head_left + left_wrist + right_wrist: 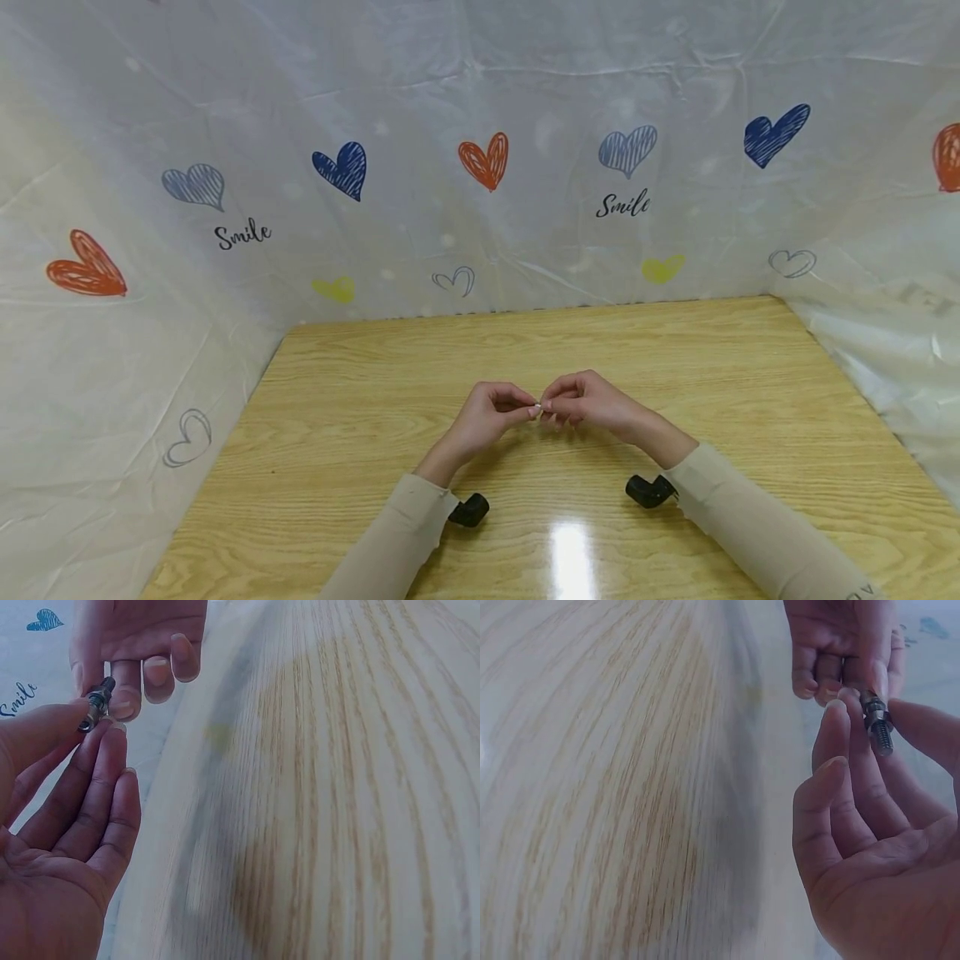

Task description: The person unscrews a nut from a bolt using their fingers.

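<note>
Between the two hands is a small threaded metal bolt (882, 736) with a nut (876, 717) around its middle. My left hand (482, 419) pinches one end between thumb and fingertips. From the other side, my right hand (594, 406) has its thumb and fingers around the nut, while the threaded end points back toward its palm in the right wrist view. In the left wrist view the bolt (97, 703) shows its dark threads beyond the left thumb tip. Both hands meet over the middle of the table, fingertips nearly touching; in the head view they mostly hide the bolt.
The wood-grain table (360, 392) spreads beneath both hands. Behind it and at its sides hangs a pale sheet (540, 100) printed with hearts. Black camera mounts (469, 510) stick out by both wrists, and light glares off the table's near part.
</note>
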Motion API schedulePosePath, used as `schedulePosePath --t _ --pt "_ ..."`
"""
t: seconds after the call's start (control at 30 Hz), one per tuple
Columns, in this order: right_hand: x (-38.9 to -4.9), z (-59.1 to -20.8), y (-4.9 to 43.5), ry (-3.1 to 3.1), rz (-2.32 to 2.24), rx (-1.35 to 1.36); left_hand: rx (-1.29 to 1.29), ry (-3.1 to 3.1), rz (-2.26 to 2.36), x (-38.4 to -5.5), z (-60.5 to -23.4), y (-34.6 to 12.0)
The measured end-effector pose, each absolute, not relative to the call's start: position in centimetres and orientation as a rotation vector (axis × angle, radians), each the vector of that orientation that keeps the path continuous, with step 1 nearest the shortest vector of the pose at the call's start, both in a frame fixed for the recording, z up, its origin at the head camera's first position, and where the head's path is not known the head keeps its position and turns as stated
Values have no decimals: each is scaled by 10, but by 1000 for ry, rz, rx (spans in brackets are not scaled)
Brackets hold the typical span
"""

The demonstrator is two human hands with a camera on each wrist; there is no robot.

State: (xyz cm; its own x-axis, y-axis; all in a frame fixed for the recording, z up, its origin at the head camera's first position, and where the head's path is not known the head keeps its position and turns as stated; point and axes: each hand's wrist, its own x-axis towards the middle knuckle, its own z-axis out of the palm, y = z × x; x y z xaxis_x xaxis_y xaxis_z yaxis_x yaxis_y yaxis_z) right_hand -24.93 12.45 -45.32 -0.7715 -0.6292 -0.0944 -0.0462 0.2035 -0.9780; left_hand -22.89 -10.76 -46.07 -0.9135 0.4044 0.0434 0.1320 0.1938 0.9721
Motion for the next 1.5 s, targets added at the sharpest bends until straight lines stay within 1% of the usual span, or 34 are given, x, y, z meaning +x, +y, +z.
schedulePosePath --t 0.23,0.53,1.17,1.5 --pt "-248 -453 125 1988 -1604 -645 494 2251 1803 -229 -461 -108" --pt "-247 -451 124 2045 -1575 -535 478 2245 1807 -228 -460 -109" --pt "-249 -454 127 1933 -1662 -598 479 2268 1793 -229 -460 -109" --pt "-247 -450 126 1977 -1638 -500 487 2269 1793 -229 -459 -109"
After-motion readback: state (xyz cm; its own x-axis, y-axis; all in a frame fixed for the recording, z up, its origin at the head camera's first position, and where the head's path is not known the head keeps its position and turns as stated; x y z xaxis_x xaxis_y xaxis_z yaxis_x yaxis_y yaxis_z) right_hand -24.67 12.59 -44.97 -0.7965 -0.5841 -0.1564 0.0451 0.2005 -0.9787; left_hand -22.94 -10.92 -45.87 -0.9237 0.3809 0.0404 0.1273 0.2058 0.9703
